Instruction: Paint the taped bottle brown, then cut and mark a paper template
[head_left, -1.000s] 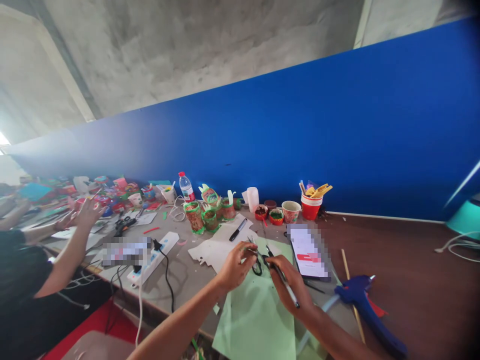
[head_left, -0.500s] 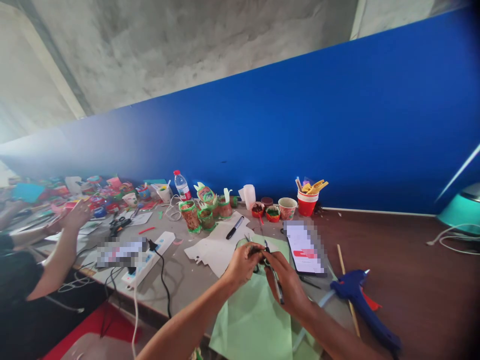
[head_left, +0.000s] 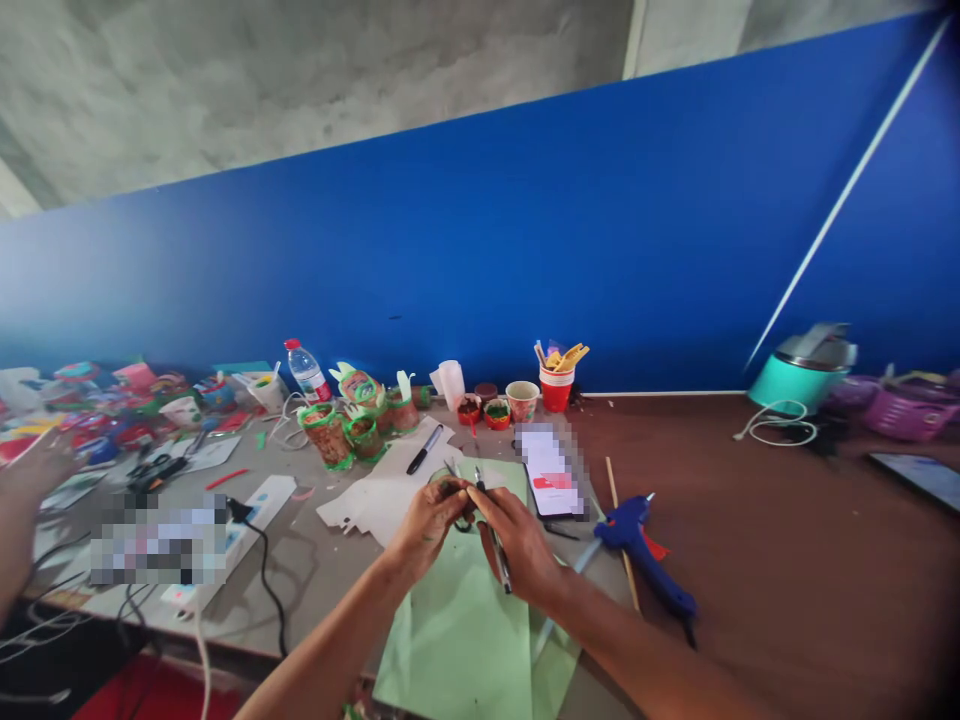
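Note:
My left hand (head_left: pixel 427 522) and my right hand (head_left: pixel 517 540) meet over a light green paper sheet (head_left: pixel 461 630) on the table. The left hand's fingers pinch a small round greenish piece together with black-handled scissors (head_left: pixel 459 478), whose blades stick up past the fingers. The right hand is closed on a black pen (head_left: pixel 495 545) that points down toward me. Both hands touch at the fingertips.
A phone (head_left: pixel 551 470) lies just right of my hands, then a blue glue gun (head_left: pixel 645 555) and a wooden stick. White card, a black marker (head_left: pixel 424 450), decorated cups, a water bottle (head_left: pixel 306 370) and a red cup (head_left: pixel 556 385) stand behind. A power strip (head_left: pixel 232 525) lies left. Another person's hand (head_left: pixel 30 480) is far left.
The view has swung right, bringing a teal cooker and baskets into sight. My hands have drawn together around the scissors and green piece; the pen has tilted toward me.

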